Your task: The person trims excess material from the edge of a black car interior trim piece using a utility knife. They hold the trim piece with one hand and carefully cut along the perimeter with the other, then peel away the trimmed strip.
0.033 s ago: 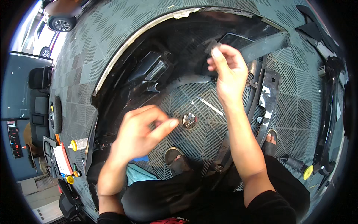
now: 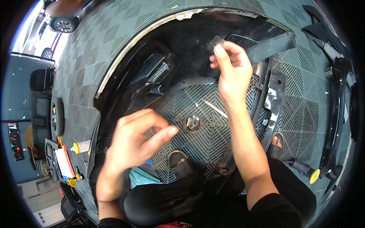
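My right hand is raised over a large black car bumper, thumb and fingers pinching a small dark, see-through flat piece. What the piece is made of cannot be made out. Lower on the left, my left hand hovers in the air, slightly blurred. Its fingers curl, the thumb stands apart from them, and nothing shows in its grasp. Between the hands, a small round dish with little metallic bits sits on the floor. Beside it lies a thin whitish stick-like tool.
A teal cloth lies by my left leg. Yellow-ended rolls rest left and right. A black strip part with shiny patches lies at right. Black seats and a wheel stand at the left.
My left hand has shifted a little to the left. My right hand has moved slightly left, and the dark piece in it shows more fully above the fingertips.
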Demonstrator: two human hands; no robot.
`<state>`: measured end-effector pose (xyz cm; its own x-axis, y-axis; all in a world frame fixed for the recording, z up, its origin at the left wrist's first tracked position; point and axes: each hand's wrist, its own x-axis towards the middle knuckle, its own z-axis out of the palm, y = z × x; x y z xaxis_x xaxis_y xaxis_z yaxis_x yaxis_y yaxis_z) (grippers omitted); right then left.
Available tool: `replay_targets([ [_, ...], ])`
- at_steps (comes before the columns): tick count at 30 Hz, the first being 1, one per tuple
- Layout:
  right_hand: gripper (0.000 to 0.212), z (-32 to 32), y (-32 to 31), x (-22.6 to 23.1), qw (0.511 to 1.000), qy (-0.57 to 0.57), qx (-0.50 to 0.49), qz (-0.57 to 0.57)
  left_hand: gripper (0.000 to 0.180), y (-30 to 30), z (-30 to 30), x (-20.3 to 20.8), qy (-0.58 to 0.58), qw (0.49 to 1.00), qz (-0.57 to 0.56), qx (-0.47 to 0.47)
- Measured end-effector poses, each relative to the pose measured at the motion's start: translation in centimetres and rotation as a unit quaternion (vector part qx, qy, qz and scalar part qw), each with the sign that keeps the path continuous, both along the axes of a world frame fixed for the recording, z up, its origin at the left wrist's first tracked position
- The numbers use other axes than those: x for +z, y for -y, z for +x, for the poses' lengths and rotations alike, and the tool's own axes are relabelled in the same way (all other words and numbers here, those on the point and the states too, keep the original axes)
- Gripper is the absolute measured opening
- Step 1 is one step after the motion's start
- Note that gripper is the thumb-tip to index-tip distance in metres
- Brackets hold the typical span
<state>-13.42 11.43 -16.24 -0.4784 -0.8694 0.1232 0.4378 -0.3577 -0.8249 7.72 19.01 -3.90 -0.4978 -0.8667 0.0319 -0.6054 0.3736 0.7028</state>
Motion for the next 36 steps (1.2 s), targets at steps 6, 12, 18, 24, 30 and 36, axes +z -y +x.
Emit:
replay_targets([
  [6, 0.022, 0.2, 3.5, 1.7, 0.987, -0.047, -0.107, -0.113, 0.010, 3.4, -1.4, 6.9, 0.047, 0.978, -0.202, -0.028],
  [12, 0.019, 1.0, 3.8, 3.1, 0.984, -0.047, -0.125, -0.119, 0.045, 12.8, -4.7, 5.6, 0.121, 0.938, -0.322, -0.047],
  [18, 0.022, 0.7, 3.2, 2.7, 0.991, 0.039, -0.111, -0.064, 0.049, 15.6, -10.1, 5.6, 0.302, 0.923, -0.240, 0.013],
  [24, 0.021, 2.7, 3.0, 3.1, 0.987, 0.119, -0.085, -0.062, 0.041, 17.1, -8.7, 4.5, 0.228, 0.919, -0.308, -0.097],
  [30, 0.020, 4.9, 4.7, 3.3, 0.963, 0.241, -0.074, -0.099, 0.040, 18.1, -8.5, 5.8, 0.211, 0.950, -0.183, -0.138],
  [36, 0.020, 6.5, 4.3, 4.0, 0.943, 0.303, -0.096, -0.095, 0.045, 19.2, -7.6, 4.1, 0.114, 0.977, -0.124, -0.128],
])
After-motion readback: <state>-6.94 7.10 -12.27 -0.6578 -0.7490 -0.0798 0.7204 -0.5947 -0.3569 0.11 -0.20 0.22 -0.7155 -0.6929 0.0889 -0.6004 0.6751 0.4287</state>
